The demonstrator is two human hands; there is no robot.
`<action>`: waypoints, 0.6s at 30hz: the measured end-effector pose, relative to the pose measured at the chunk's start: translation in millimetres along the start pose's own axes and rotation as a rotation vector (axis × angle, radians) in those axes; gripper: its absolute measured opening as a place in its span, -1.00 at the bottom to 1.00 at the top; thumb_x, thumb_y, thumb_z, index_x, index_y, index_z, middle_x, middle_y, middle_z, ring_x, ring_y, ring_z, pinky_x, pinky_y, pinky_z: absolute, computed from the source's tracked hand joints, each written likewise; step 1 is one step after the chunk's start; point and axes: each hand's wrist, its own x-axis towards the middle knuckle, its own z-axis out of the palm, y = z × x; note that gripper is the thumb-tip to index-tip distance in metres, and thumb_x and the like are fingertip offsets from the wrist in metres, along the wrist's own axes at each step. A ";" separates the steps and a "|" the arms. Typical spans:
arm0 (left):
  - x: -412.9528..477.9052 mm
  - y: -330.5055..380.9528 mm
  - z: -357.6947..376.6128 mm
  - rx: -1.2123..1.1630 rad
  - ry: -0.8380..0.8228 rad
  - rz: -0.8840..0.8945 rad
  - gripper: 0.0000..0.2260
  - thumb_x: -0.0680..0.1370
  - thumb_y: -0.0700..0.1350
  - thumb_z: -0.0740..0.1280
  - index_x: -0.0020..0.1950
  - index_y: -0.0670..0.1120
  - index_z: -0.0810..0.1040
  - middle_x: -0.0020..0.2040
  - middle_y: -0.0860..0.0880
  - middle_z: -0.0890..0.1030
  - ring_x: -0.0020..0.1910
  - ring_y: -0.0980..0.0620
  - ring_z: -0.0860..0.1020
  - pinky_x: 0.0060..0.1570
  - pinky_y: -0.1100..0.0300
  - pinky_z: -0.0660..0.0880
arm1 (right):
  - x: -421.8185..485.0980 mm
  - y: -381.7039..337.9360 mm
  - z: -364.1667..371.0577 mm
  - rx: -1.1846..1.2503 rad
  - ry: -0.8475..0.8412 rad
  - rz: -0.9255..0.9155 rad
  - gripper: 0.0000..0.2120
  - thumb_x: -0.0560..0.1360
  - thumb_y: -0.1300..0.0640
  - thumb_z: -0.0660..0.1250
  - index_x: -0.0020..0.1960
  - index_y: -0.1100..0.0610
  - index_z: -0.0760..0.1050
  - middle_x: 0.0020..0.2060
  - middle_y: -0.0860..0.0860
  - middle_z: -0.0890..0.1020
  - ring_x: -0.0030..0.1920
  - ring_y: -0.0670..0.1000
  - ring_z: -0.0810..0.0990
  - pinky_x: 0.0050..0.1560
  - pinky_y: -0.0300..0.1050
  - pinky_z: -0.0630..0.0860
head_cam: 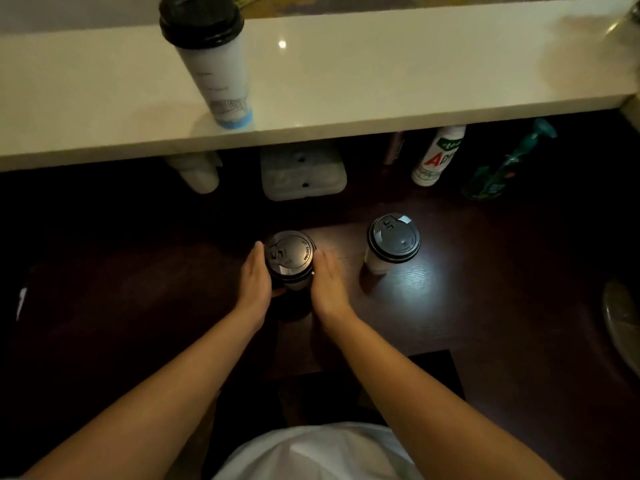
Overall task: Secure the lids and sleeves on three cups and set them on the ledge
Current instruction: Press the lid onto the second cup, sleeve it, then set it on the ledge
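**Head view: both hands clasp the middle cup on the dark table**

Head camera looks down on two bare forearms reaching forward. The left hand [255, 278] and right hand [328, 279] press flat against opposite sides of a lidded cup [290, 259], fingers held together and extended, palms facing each other with the cup between them. Its black lid [289, 255] sits on top, just above the fingertips. Whether a sleeve is on this cup cannot be told; the hands cover its wall.

Right of the right hand's fingers, apart from them, a second lidded cup [391, 244] stands on the dark table [485, 306]. Well beyond the left fingertips, a tall third cup [214, 64] with a black lid stands on the pale ledge [381, 84].
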 end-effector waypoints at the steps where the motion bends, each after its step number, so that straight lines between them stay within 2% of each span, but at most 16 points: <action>1: -2.2 -1.2 -2.3 -0.020 0.028 0.008 -0.54 0.64 0.18 0.06 0.44 -0.02 0.40 0.33 -0.07 0.53 0.24 -0.04 0.53 -0.01 0.02 0.58 | -2.0 1.9 4.0 0.013 -0.010 -0.022 -0.62 0.70 -0.05 0.04 0.32 0.11 0.49 0.15 0.00 0.62 0.18 -0.03 0.56 0.15 -0.23 0.47; 4: -6.9 -7.4 -2.8 -0.018 0.102 0.093 -0.54 0.65 0.17 0.04 0.36 -0.07 0.47 0.29 -0.09 0.57 0.25 -0.03 0.54 0.26 -0.12 0.49 | -2.8 7.9 8.8 0.083 -0.025 -0.070 -0.64 0.73 0.03 0.01 0.31 0.13 0.50 0.15 -0.01 0.61 0.14 -0.13 0.56 0.08 -0.42 0.45; 6: -7.9 -14.8 0.2 -0.011 0.147 0.104 -0.54 0.65 0.16 0.03 0.33 -0.10 0.49 0.29 -0.09 0.56 0.29 -0.03 0.52 0.35 -0.11 0.41 | 0.6 12.5 12.9 0.103 -0.013 -0.096 -0.65 0.73 0.03 0.01 0.26 0.13 0.52 0.12 0.01 0.61 0.11 -0.15 0.56 0.12 -0.41 0.45; 9: -7.8 -18.5 4.9 -0.021 0.173 0.099 -0.49 0.58 0.31 0.04 0.27 0.01 0.50 0.25 -0.04 0.57 0.26 -0.02 0.53 0.28 -0.08 0.49 | 10.9 14.9 15.2 0.168 -0.008 -0.063 -0.57 0.68 -0.07 0.06 0.30 0.18 0.52 0.23 0.16 0.61 0.26 0.05 0.58 0.25 -0.20 0.47; 10: -7.1 -19.2 6.0 -0.024 0.165 0.110 -0.48 0.58 0.30 0.03 0.30 0.00 0.49 0.27 -0.04 0.56 0.27 -0.01 0.52 0.21 0.02 0.53 | 15.1 12.8 14.2 0.177 -0.008 -0.060 -0.57 0.66 -0.09 0.09 0.31 0.17 0.50 0.25 0.18 0.60 0.29 0.10 0.57 0.25 -0.16 0.48; 12: -10.6 -18.8 8.3 0.019 0.178 0.131 -0.53 0.66 0.14 -0.02 0.41 -0.08 0.42 0.30 -0.04 0.50 0.31 0.00 0.46 0.11 0.29 0.52 | 25.3 8.8 12.7 0.188 -0.002 -0.070 -0.62 0.59 -0.11 0.16 0.31 0.07 0.45 0.29 0.20 0.56 0.31 0.15 0.54 0.31 -0.05 0.49; 13: -13.0 -18.8 9.7 0.036 0.183 0.134 -0.53 0.68 0.11 -0.04 0.43 -0.10 0.39 0.34 -0.08 0.48 0.33 -0.02 0.45 0.17 0.24 0.51 | 30.5 4.8 11.9 0.198 -0.006 -0.067 -0.65 0.58 -0.09 0.20 0.31 0.01 0.43 0.31 0.20 0.54 0.32 0.16 0.53 0.37 0.03 0.47; 14: -15.5 -20.9 11.3 0.021 0.174 0.152 -0.53 0.67 0.14 -0.05 0.43 -0.08 0.38 0.36 -0.09 0.46 0.34 -0.05 0.45 0.21 0.07 0.53 | 35.6 0.1 12.2 0.214 -0.010 -0.057 -0.68 0.59 -0.05 0.25 0.32 -0.01 0.42 0.32 0.19 0.53 0.34 0.16 0.53 0.41 0.10 0.45; 15: -20.4 -20.7 12.9 -0.010 0.169 0.163 -0.51 0.65 0.18 -0.05 0.42 -0.04 0.38 0.36 -0.08 0.46 0.34 -0.07 0.47 0.19 -0.08 0.55 | 41.0 -4.5 13.1 0.244 -0.009 -0.042 -0.69 0.61 0.02 0.29 0.34 0.00 0.42 0.30 0.17 0.55 0.34 0.17 0.54 0.42 0.15 0.45; 16: -22.3 -22.2 14.1 -0.022 0.174 0.171 -0.52 0.64 0.19 -0.05 0.41 -0.02 0.37 0.36 -0.06 0.44 0.32 -0.07 0.48 0.15 -0.14 0.57 | 46.7 -8.6 13.8 0.284 -0.014 -0.026 -0.67 0.61 0.09 0.33 0.36 0.04 0.42 0.25 0.14 0.58 0.32 0.17 0.56 0.42 0.16 0.46; 18: -28.4 -21.4 18.2 -0.059 0.171 0.141 -0.55 0.67 0.11 -0.06 0.45 -0.08 0.30 0.41 -0.07 0.37 0.23 -0.01 0.52 0.08 -0.06 0.61 | 57.8 -16.3 14.0 0.351 -0.049 0.011 -0.59 0.58 0.20 0.39 0.40 0.13 0.43 0.15 0.09 0.63 0.24 0.14 0.62 0.37 0.15 0.51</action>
